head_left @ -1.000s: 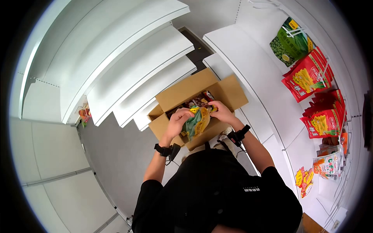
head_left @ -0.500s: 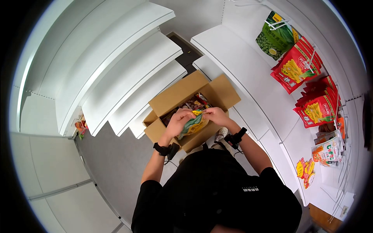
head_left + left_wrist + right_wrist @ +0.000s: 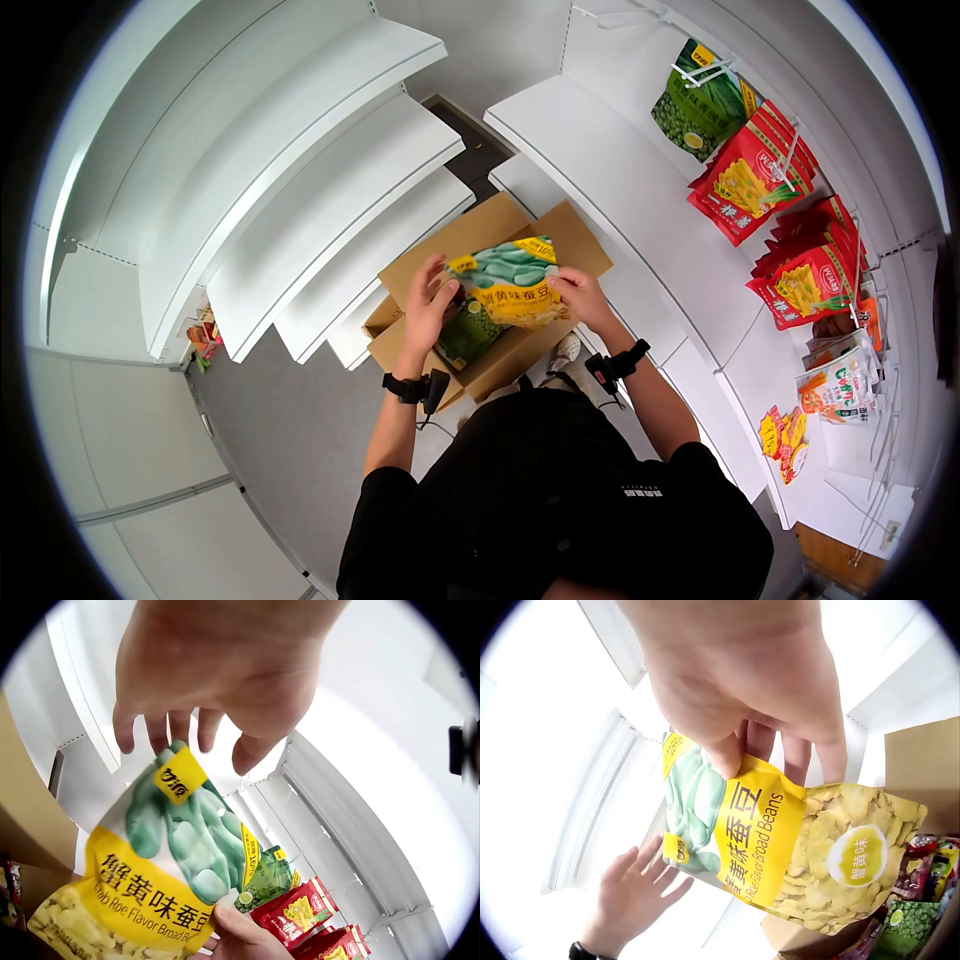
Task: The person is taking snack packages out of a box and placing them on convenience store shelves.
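Observation:
A yellow and green bag of broad beans (image 3: 512, 285) is held above an open cardboard box (image 3: 425, 250), its printed front facing up. My right hand (image 3: 580, 298) pinches its right edge, thumb on the front and fingers behind, as the right wrist view shows. My left hand (image 3: 428, 310) is beside the bag's other end with fingers spread. In the left wrist view its fingertips are near the bag's corner (image 3: 180, 776), gripping nothing. Inside the box lies a green snack bag (image 3: 468, 335), with other colourful packets (image 3: 922, 870) around it.
White shelves (image 3: 330, 190) rise at the left and a long white shelf (image 3: 620, 190) runs along the right. Red snack bags (image 3: 745, 185), a green bag (image 3: 700, 110) and white packets (image 3: 840, 385) hang on hooks at the right. Grey floor (image 3: 270, 420) lies at the lower left.
Both hands were pinching the bag's top edge earlier. The left hand has since let go. The bag has been raised and turned face up, and the green bag in the box has come into view.

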Action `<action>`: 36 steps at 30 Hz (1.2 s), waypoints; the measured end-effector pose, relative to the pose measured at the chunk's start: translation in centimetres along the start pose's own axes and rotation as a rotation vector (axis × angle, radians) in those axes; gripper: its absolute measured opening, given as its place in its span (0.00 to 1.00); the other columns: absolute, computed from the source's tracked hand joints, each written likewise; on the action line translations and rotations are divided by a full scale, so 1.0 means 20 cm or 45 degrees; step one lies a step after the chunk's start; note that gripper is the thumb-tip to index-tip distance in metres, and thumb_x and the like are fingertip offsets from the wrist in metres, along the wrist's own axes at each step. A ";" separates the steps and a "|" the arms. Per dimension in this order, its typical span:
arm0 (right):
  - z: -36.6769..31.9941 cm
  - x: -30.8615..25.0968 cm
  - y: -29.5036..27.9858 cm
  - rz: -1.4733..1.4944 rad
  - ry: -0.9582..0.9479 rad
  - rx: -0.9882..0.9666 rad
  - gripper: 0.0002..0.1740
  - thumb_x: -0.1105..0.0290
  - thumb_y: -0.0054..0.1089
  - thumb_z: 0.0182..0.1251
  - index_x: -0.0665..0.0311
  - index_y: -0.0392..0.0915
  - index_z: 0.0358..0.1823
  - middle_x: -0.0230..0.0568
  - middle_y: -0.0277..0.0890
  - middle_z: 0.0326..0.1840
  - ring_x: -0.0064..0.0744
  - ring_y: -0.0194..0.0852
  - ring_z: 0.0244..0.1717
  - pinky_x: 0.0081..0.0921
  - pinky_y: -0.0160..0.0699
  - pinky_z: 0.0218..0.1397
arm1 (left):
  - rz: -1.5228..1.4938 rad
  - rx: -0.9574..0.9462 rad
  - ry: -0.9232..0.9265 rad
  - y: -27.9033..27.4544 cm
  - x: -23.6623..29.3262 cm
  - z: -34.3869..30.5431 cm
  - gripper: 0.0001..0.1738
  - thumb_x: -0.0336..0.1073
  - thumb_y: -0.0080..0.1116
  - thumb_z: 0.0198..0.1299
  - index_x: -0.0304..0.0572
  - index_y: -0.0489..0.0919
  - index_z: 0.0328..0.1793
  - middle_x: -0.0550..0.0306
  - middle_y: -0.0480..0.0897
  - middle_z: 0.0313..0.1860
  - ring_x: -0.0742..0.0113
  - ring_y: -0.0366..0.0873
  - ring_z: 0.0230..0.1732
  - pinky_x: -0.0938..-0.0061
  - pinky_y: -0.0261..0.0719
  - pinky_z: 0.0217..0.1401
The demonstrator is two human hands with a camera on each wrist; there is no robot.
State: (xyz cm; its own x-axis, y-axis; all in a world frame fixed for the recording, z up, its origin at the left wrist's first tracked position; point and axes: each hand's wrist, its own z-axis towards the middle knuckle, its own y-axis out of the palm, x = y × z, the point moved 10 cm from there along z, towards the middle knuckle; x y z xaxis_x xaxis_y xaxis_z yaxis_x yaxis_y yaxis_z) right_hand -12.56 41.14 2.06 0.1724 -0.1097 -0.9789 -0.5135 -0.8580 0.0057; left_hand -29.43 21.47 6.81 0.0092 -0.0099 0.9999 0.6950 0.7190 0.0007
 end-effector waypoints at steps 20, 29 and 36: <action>0.00 -0.36 -0.03 0.800 0.104 -0.082 0.18 0.66 0.51 0.71 0.67 0.69 0.58 0.41 0.75 0.54 0.34 0.77 0.52 0.34 0.78 0.54 | -0.298 -0.367 -0.419 0.27 -0.14 -0.01 0.32 0.39 0.60 0.62 0.37 0.62 0.69 0.54 0.73 0.61 0.65 0.73 0.59 0.71 0.73 0.59; 0.01 -0.37 -0.09 0.837 0.102 -0.014 0.18 0.65 0.52 0.71 0.66 0.69 0.57 0.40 0.76 0.53 0.32 0.78 0.51 0.33 0.79 0.52 | -0.350 -0.439 -0.454 0.38 -0.16 0.01 0.21 0.37 0.58 0.63 0.36 0.72 0.60 0.55 0.79 0.53 0.66 0.79 0.50 0.72 0.84 0.48; -0.04 -0.36 -0.08 0.667 0.096 0.030 0.22 0.69 0.56 0.67 0.66 0.67 0.61 0.37 0.74 0.54 0.30 0.75 0.52 0.30 0.75 0.56 | -0.370 -0.450 -0.468 0.45 -0.15 0.02 0.20 0.37 0.59 0.63 0.36 0.72 0.58 0.54 0.79 0.51 0.66 0.80 0.48 0.72 0.84 0.46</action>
State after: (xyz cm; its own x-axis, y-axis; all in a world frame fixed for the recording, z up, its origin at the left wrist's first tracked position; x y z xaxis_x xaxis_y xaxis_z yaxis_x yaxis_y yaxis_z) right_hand -12.33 42.96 9.33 -0.0531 -0.5572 -0.8287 -0.5659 -0.6669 0.4847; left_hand -23.55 28.17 3.83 -0.4236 0.1149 0.8985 0.8298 0.4471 0.3340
